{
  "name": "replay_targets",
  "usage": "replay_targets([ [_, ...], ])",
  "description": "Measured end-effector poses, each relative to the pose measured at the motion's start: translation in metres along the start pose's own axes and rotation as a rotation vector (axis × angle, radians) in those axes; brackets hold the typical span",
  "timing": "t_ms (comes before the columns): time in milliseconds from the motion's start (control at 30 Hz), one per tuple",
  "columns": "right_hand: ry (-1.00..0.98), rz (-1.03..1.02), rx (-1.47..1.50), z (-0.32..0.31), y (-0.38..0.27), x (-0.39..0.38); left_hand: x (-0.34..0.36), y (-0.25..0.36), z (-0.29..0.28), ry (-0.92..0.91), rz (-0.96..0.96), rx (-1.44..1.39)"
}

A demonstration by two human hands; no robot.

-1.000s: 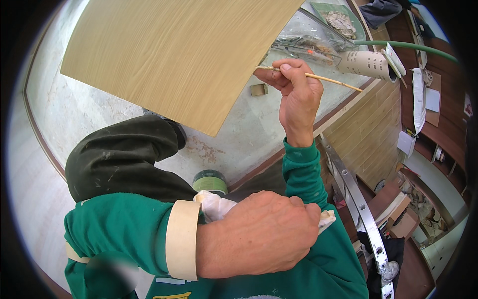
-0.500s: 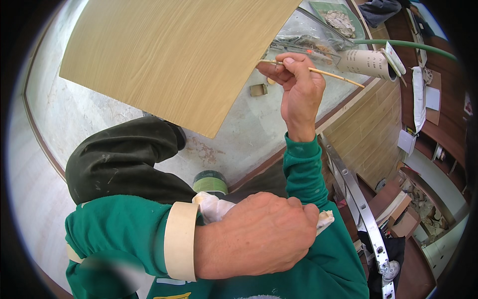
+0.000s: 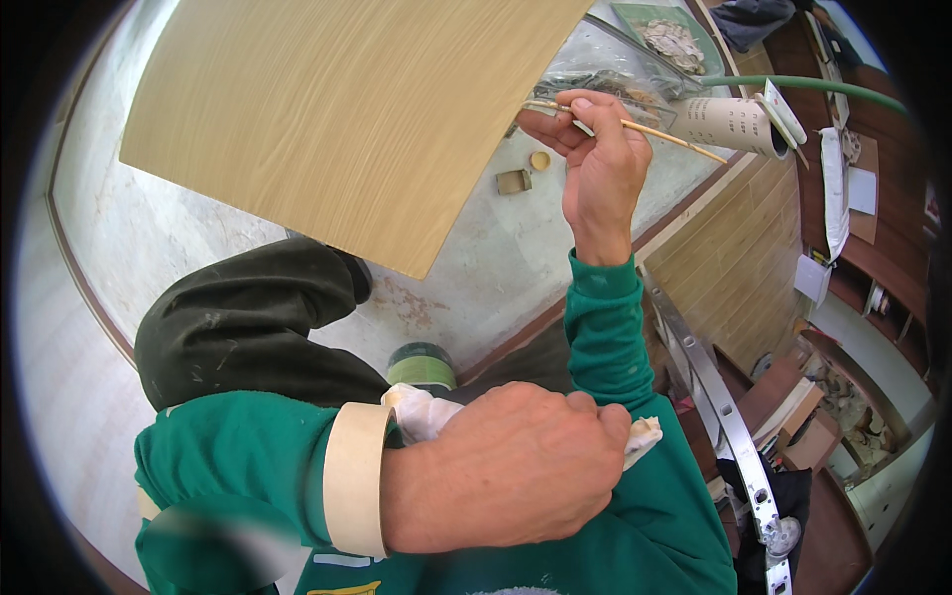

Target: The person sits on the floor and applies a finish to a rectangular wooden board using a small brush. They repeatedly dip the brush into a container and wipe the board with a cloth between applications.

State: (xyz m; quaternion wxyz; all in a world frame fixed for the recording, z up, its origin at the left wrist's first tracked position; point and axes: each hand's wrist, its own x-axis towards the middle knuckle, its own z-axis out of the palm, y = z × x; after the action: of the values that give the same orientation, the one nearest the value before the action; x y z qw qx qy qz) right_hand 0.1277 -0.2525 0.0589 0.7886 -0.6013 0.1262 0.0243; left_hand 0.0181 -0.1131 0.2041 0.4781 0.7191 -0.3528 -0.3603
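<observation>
1. Right hand: raised, fingers pinched together on a thin wooden stick, held near the right edge of a pale wood-grain panel.
2. Left hand: low in view, fingers curled shut around a white rag (a roll of tape sits on the wrist like a bracelet).
3. Floor: pale, stained; small brass pieces and a green-lidded tin lie on it.
4. Room: aluminium ladder at right, wooden shelving beyond.
</observation>
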Motion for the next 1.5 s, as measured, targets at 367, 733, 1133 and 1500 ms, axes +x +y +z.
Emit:
replay_targets([
  [367,0.192,0.124,0.170,-0.064,0.009,-0.108,-0.014,-0.008,0.003,-0.024,-0.184,0.010],
  [733,0.188,-0.049,-0.089,-0.091,0.029,-0.215,-0.060,-0.039,-0.036,0.620,-0.355,-0.406],
  [1133,-0.110,0.130,0.076,-0.006,0.066,-0.118,0.013,-0.121,-0.109,0.525,-0.001,1.145],
  [1500,-0.266,0.031,0.069,-0.003,0.061,-0.093,0.027,-0.123,-0.103,0.419,0.047,1.293],
])
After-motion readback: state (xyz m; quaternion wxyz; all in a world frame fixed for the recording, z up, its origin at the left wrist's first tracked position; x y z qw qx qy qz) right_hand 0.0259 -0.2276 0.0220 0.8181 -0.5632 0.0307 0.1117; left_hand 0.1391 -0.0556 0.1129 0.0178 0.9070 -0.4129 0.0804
